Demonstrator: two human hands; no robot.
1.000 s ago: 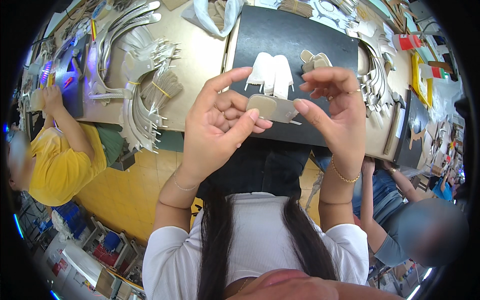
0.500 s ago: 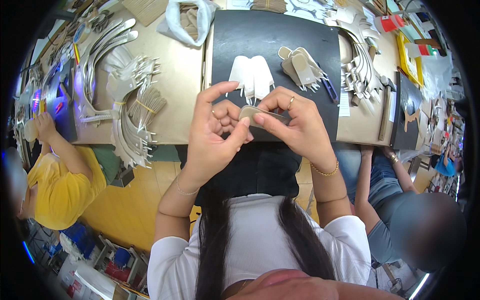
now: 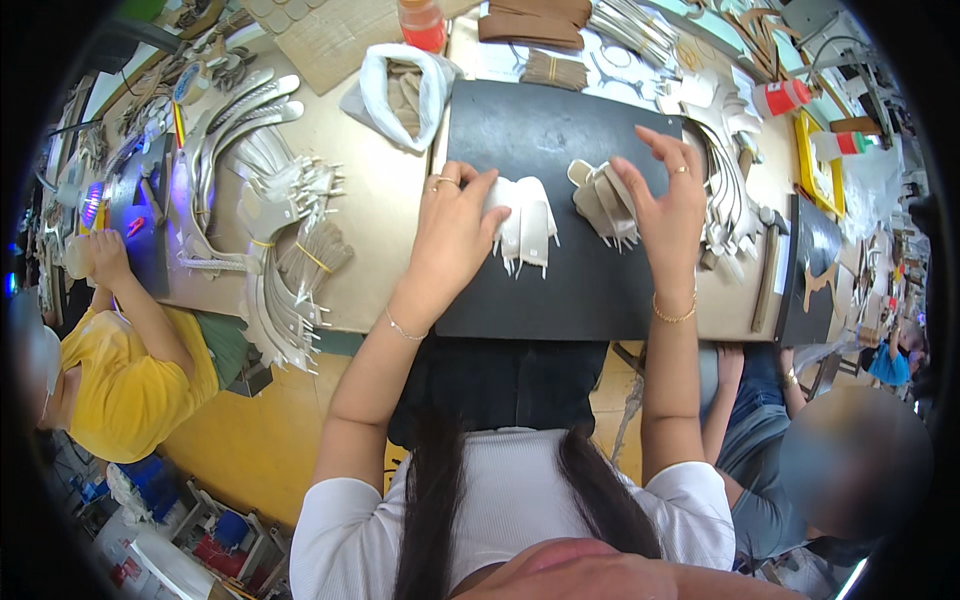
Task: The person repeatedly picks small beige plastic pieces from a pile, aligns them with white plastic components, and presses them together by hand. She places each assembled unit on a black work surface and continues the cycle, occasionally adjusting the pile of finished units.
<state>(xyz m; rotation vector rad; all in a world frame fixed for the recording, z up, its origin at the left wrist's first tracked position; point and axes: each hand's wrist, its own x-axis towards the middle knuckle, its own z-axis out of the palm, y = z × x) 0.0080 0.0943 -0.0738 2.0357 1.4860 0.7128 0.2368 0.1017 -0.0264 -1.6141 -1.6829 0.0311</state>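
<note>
My left hand (image 3: 452, 222) is over the left side of a small group of white tabbed pieces (image 3: 525, 225) on the black mat (image 3: 570, 310). Thumb and index finger pinch at the left edge of the nearest piece. These pieces have rounded tops and thin prongs at the lower end. Over the right part of the mat, my right hand (image 3: 668, 205) has its thumb and fingers spread, with nothing between them. Its thumb is beside a fanned stack of beige tabbed pieces (image 3: 603, 205), which it partly covers.
Bundles of metallic-looking curved strips (image 3: 275, 190) lie left of the mat, more strips (image 3: 725, 170) right of it. An open plastic bag (image 3: 400, 100) and a red bottle (image 3: 422, 25) stand at the back. A hammer (image 3: 768, 265) lies at right. Co-workers sit on both sides.
My hands have moved apart and forward over the mat; the beige piece they held together is no longer between them. Left went to the white pieces, right to the beige stack.
</note>
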